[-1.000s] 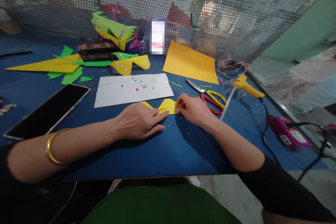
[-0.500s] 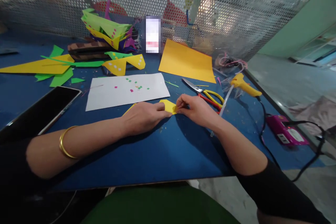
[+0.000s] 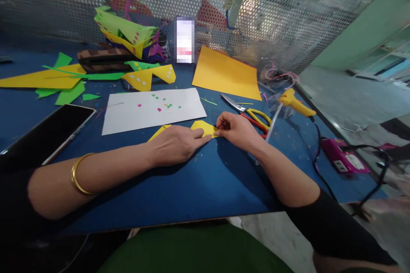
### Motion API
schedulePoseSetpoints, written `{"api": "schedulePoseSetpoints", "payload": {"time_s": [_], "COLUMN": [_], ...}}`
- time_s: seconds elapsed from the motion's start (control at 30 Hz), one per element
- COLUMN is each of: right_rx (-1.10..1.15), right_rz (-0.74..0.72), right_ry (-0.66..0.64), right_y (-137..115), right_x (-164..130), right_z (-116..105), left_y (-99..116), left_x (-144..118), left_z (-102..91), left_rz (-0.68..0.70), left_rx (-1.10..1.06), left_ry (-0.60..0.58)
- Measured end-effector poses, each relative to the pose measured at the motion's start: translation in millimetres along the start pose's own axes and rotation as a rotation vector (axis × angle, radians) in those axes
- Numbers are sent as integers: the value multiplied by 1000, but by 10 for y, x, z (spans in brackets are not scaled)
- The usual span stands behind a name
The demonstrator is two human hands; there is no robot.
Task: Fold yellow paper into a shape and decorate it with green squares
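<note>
A cut piece of yellow paper or craft foam [image 3: 204,128] lies on the blue table near its front. My left hand [image 3: 179,144] rests over its left part, fingers closed and pressing it down, with one end of the piece poking out behind the knuckles. At the right end my right hand [image 3: 235,130] pinches the edge between thumb and fingertips. Right behind the hands is a white sheet [image 3: 153,113] scattered with small green and pink bits. Scissors [image 3: 248,113] with yellow and red handles lie just beyond my right hand, partly hidden by it.
A yellow glue gun [image 3: 297,103] and a purple box [image 3: 344,155] with a black cable sit at right. An orange-yellow sheet [image 3: 227,72], a lit phone [image 3: 185,40] and yellow-green cutouts [image 3: 149,76] lie farther back. A dark phone [image 3: 53,132] is at left.
The view has shifted slightly. Both hands stay on the yellow piece, almost in the same pose, and the things around them have not moved.
</note>
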State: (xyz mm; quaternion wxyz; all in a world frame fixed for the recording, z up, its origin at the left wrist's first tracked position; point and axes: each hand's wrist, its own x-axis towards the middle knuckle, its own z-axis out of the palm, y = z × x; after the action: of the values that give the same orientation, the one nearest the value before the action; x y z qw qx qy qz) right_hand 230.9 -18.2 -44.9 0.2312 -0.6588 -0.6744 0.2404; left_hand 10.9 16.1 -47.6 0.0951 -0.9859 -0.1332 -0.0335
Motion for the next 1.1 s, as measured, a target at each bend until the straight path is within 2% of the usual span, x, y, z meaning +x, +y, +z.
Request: {"api": "schedulePoseSetpoints", "payload": {"time_s": [0.17, 0.4, 0.63, 0.77, 0.87, 0.93, 1.1], "right_rx": [93, -9, -105, 63, 190, 147, -157], "right_rz": [53, 93, 58, 45, 11, 3, 103], "right_ry": [-21, -2, -39, -9, 90, 127, 18], "right_y": [122, 109, 77, 115, 167, 181, 120], "right_x": [9, 40, 44, 35, 45, 46, 22], "right_z": [-34, -10, -8, -57, -149, -210, -272], "left_y": [3, -5, 37, 84, 91, 86, 74], "left_x": [-5, -3, 20, 47, 53, 53, 48], "left_z": [-3, 16, -26, -76, -88, -85, -83], "left_rz": [28, 3, -17, -47, -49, -48, -59], "left_rx": [5, -30, -34, -52, -61, -73, -87], "left_ry": [31, 16, 15, -4, -25, -37, -60]}}
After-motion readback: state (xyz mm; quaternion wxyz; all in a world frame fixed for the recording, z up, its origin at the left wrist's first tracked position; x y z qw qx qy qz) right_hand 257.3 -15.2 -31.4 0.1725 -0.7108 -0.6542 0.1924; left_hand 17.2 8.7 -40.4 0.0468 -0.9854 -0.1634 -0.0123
